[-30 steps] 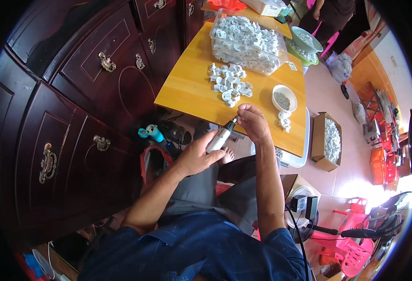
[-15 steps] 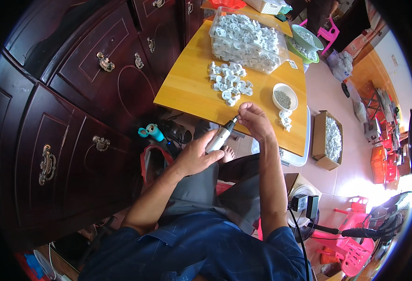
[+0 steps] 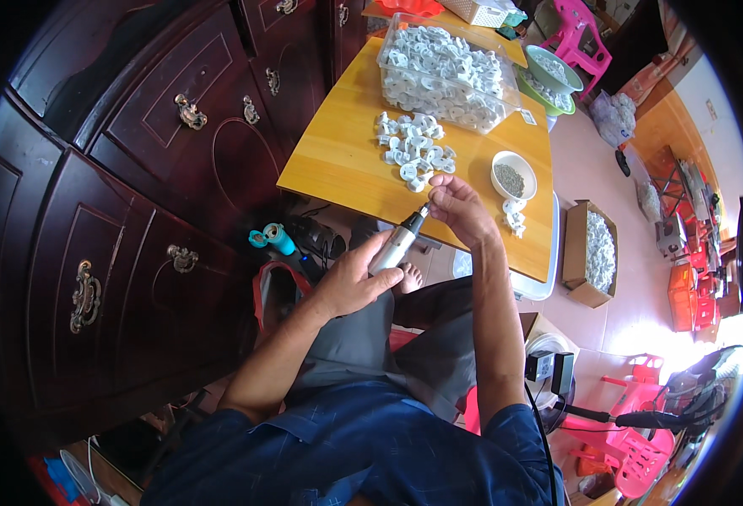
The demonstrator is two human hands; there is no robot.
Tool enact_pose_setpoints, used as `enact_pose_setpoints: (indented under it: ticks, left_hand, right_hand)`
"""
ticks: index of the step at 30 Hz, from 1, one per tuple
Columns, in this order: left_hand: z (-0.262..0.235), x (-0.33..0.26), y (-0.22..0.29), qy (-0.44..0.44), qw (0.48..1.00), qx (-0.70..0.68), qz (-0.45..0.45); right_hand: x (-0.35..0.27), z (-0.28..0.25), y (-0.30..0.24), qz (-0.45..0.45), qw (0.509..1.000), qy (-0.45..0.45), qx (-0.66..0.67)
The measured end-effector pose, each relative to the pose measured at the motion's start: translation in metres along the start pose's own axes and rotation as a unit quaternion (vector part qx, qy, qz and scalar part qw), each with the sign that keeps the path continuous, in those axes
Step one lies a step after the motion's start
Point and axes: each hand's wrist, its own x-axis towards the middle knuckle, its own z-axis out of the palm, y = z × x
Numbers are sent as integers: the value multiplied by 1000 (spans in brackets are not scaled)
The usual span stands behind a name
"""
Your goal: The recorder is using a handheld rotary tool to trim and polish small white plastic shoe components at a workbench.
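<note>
My left hand (image 3: 357,282) is wrapped round a silver electric screwdriver (image 3: 395,250) with a black nose. It slants up and away, over my lap near the table's front edge. Close beside its tip is my right hand (image 3: 464,215), fingers curled, with thumb and index fingertips apart and nothing visible between them. Something small and bright shows at the screwdriver's tip, too small to name. Just beyond the right fingers lies a loose pile of white plastic fittings (image 3: 413,145). To the right of it stands a white bowl (image 3: 530,187) of small grey metal pieces, probably screws.
A clear bin (image 3: 384,61) full of white fittings stands at the back of the yellow wooden table (image 3: 329,139). A few fittings (image 3: 515,221) lie near its right edge. Dark wooden cabinets (image 3: 160,160) line the left. A cardboard box (image 3: 580,291) of white parts sits on the floor.
My right hand has moved slightly up and away from the screwdriver tip, its thumb and index finger parting. The screwdriver has barely shifted. At the back, more of a pink chair shows.
</note>
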Motion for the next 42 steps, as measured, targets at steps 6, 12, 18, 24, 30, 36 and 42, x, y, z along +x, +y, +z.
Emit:
enact_pose_setpoints:
  ticks: [6, 12, 18, 24, 30, 36, 42]
  left_hand:
    - [1, -1, 2, 36, 998, 39, -23]
    - [0, 2, -8, 66, 997, 28, -8]
    - [-2, 3, -9, 79, 997, 25, -5]
    - [-2, 3, -4, 82, 997, 4, -15]
    - [-3, 2, -1, 73, 996, 16, -38]
    - [0, 3, -13, 82, 995, 43, -24]
    - [-1, 4, -9, 49, 996, 46, -59]
  right_hand:
    - [5, 8, 1, 25, 999, -4, -27]
    - [7, 0, 18, -1, 998, 65, 4]
    - [13, 17, 31, -116, 887, 226, -384]
    - [23, 40, 24, -140, 689, 221, -676]
    - [29, 39, 17, -125, 673, 197, -702]
    - [12, 30, 24, -165, 771, 223, -573]
    - [5, 25, 37, -78, 940, 192, -271]
